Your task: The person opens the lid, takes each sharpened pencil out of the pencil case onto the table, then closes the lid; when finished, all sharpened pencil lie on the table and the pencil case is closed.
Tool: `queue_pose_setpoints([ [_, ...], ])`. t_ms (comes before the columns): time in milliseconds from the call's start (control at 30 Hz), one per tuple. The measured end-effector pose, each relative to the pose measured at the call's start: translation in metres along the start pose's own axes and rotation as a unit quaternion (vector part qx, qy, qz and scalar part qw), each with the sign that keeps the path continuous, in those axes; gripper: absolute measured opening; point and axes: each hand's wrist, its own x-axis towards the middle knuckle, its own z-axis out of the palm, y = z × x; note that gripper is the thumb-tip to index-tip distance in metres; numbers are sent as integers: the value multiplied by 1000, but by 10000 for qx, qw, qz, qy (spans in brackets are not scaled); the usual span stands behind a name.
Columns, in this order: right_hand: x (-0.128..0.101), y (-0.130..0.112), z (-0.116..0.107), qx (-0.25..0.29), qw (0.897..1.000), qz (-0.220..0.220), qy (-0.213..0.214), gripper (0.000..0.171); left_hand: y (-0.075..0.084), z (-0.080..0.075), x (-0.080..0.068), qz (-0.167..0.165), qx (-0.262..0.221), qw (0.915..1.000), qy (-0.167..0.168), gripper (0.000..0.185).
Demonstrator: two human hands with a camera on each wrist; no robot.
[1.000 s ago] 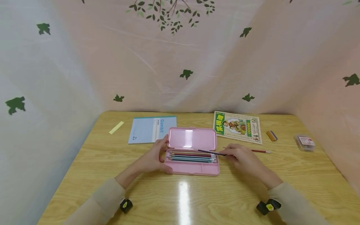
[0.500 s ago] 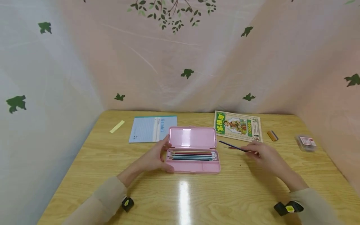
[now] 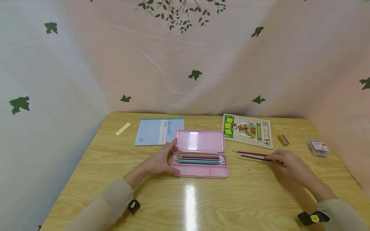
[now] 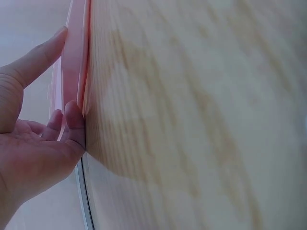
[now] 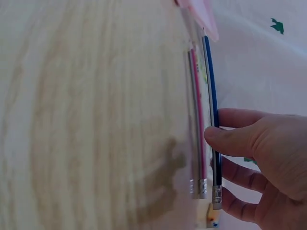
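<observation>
Dark blue pencil [image 3: 254, 157] sits low over the surface at 3 o'clock of the pink pencil case [image 3: 200, 166], just beside a red pencil [image 3: 250, 153] that lies at its 12 o'clock, parallel. My right hand [image 3: 289, 163] pinches the blue pencil near its eraser end; the right wrist view shows my thumb [image 5: 230, 141] over the shaft and the other fingers curled under. I judge the step is laying it next to the red 1, so: keep it level, line the eraser ends up, let go only once the shaft rests flat, and avoid nudging the red pencil or it may roll.

My left hand [image 3: 160, 160] grips the case at its 9 o'clock end, thumb on the near edge, fingers up by the open lid, steadying it. More pencils [image 3: 199, 159] lie inside.

Further out: blue notebook [image 3: 159, 131] at 11 o'clock of the case, illustrated booklet [image 3: 248, 130] at 1 o'clock, small eraser [image 3: 282, 140] and a clear box [image 3: 318, 148] toward 2 o'clock, yellow strip [image 3: 122, 129] far at 10 o'clock.
</observation>
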Motion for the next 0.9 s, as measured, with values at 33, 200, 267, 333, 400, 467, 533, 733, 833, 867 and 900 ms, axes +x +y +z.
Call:
queue_pose_setpoints([
  [33, -2, 2, 2, -19, 10000, -74, 14, 35, 0, 0, 0, -29, 16, 10000, -8, 127],
  [200, -4, 6, 11, -44, 9996, -174, 231, 35, 1, 0, 0, -87, 138, 9999, -42, 127],
  [267, -3, 6, 14, -80, 9995, -138, 263, 34, 2, -1, 0, -92, 139, 9998, -70, 126],
  [333, -3, 6, 16, -147, 9995, -100, 247, 33, 2, -1, 0, -105, 159, 9998, -98, 125],
  [400, -3, 6, 17, -176, 9995, -67, 234, 33, 2, -1, -1, -144, 207, 9996, -119, 124],
  [467, -2, 6, 17, -182, 9995, -70, 229, 33, 2, -1, -1, -159, 271, 9994, -130, 124],
  [533, -1, 5, 17, -164, 9995, -85, 265, 33, 2, -1, -1, -153, 326, 9993, -133, 123],
  [733, 3, 5, 17, -111, 9994, -73, 325, 34, 1, -3, 1, -91, 371, 9992, -154, 121],
  [833, 4, 7, 18, -127, 9992, -161, 355, 36, 1, -3, 1, -44, 342, 9992, -196, 117],
  [867, 4, 7, 19, -128, 9990, -190, 378, 36, 1, -3, 1, -35, 331, 9992, -217, 115],
  [900, 5, 7, 19, -131, 9989, -216, 397, 36, 1, -3, 1, -28, 314, 9992, -236, 114],
])
